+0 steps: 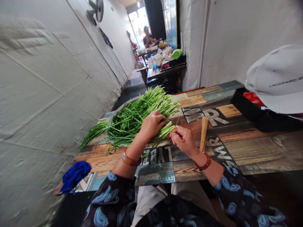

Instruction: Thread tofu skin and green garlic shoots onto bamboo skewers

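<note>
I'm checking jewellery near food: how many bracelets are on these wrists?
2: an amber-coloured bangle on the left wrist, a red beaded bracelet on the right wrist. Sleeves may hide more.

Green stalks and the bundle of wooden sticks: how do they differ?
The green stalks spread in a large, loose heap; the bundle of wooden sticks is small and tight. The stalks are green, many bent; the sticks are tan and straight. Both are made up of long, thin pieces.
</note>
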A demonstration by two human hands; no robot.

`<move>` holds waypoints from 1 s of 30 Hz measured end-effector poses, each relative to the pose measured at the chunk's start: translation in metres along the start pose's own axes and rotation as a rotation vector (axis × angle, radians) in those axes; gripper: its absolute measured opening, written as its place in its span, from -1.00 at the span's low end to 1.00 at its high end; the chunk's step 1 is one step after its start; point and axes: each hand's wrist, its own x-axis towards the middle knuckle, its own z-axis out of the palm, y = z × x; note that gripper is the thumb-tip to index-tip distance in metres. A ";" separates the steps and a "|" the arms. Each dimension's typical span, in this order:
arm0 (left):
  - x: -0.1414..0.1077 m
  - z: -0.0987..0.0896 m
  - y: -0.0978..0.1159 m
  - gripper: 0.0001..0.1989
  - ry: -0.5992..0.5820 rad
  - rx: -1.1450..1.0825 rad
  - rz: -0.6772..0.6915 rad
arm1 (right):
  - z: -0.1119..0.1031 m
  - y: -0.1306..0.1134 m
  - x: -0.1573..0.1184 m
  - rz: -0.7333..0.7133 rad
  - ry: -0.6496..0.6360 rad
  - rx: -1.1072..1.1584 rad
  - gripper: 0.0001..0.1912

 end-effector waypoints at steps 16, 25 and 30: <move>0.002 0.003 0.007 -0.90 0.002 -0.079 -0.055 | -0.001 0.001 0.002 -0.045 0.000 -0.008 -0.84; -0.005 -0.009 -0.001 -0.89 0.171 -0.687 -0.193 | -0.001 0.004 0.000 -0.009 0.008 0.018 -0.84; -0.012 -0.013 0.005 -0.75 0.145 -0.942 -0.297 | -0.002 0.006 -0.001 0.013 0.045 0.010 -0.81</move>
